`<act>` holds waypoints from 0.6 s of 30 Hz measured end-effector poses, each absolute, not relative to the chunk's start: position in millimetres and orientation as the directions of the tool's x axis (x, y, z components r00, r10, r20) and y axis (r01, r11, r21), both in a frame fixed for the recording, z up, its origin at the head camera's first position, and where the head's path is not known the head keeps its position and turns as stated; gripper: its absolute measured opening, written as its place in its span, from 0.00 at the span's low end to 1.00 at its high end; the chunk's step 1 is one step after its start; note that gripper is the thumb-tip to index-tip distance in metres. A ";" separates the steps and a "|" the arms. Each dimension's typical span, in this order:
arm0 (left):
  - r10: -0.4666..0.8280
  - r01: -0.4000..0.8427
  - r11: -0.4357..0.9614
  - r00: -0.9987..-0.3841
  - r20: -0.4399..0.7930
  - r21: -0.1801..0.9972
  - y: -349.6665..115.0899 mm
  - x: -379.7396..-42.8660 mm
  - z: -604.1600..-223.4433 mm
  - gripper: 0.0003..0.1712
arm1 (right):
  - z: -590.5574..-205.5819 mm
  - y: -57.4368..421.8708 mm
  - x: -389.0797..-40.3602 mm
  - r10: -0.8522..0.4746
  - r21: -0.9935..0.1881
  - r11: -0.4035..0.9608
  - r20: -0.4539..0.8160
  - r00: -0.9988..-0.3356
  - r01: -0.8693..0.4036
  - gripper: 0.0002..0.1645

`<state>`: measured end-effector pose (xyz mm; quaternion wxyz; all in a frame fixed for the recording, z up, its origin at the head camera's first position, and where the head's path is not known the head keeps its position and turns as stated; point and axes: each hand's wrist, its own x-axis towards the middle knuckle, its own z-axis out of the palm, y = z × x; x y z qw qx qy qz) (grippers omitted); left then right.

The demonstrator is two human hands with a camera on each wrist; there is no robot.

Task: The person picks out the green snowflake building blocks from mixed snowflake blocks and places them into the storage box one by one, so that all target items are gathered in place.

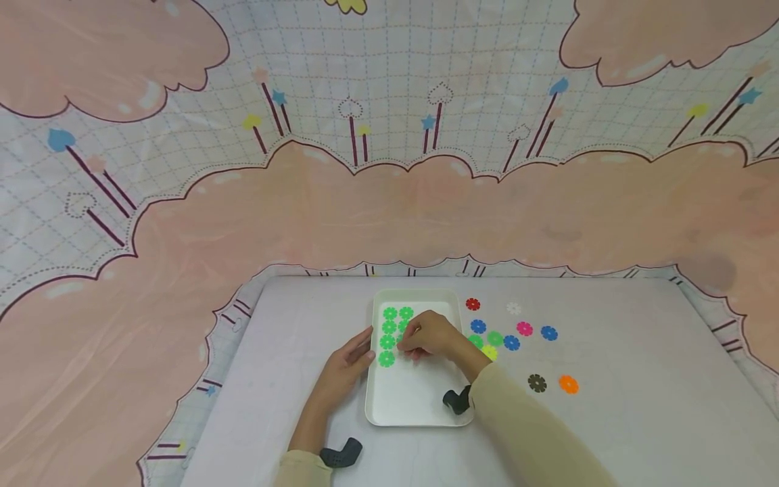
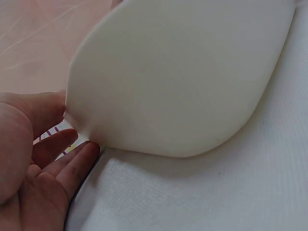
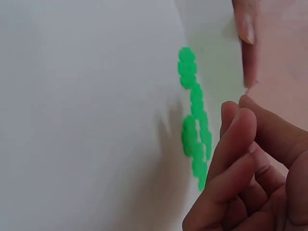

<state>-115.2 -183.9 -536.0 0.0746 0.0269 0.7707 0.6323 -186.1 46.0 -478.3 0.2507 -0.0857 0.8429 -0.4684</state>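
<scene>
A white rectangular tray lies on the table, with green notched plastic discs laid in two columns along its left side. At the tray's left rim my left hand holds on, thumb at the edge and fingers against the outer wall; the left wrist view shows this grip on the tray. Over the right column of discs is my right hand, its fingers curled and thumb and index tips together. In the right wrist view, nothing shows between those fingertips, which overlap the tray close to the green discs.
Right of the tray are scattered loose discs: red, white, pink, yellow, black and orange, plus several blue and green ones. A patterned cloth hangs behind the white table.
</scene>
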 end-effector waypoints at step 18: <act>0.118 -0.056 0.228 -0.989 -0.085 0.972 -183.5 -116.2 -537.3 0.31 | -443.6 117.3 -184.4 -0.398 -0.761 0.649 -0.331 -0.855 -0.008 0.13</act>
